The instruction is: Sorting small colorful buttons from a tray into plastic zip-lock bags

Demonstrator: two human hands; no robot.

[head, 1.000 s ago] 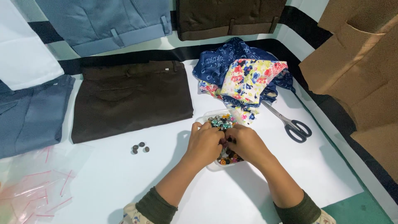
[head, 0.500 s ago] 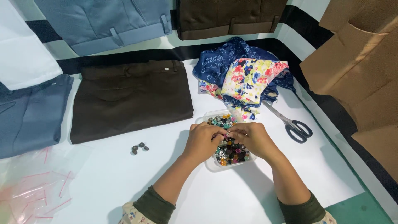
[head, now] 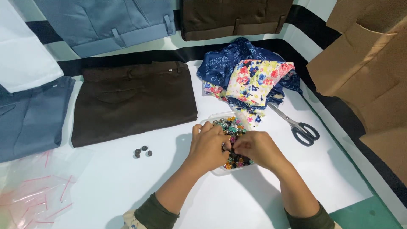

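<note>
A clear plastic tub point(head: 220, 171) full of small colourful buttons point(head: 231, 126) sits on the white table sheet. My left hand point(head: 208, 146) rests over its left side, fingers curled down into the buttons. My right hand point(head: 258, 148) lies over the right side, fingertips meeting the left hand's in the middle of the tub. Whether either hand pinches a button is hidden by the fingers. Three dark buttons point(head: 143, 151) lie loose on the sheet to the left of my left hand.
Folded dark brown trousers point(head: 131, 99) lie left of the tub, grey-blue ones point(head: 29, 114) further left. A blue and floral cloth heap point(head: 250, 76) sits behind the tub, black-handled scissors point(head: 299, 127) to its right. Small clear zip bags point(head: 34, 195) lie bottom left, cardboard point(head: 369, 63) at right.
Both hands have shifted slightly within the tub, the right hand sliding left until its fingertips meet the left hand's over the buttons.
</note>
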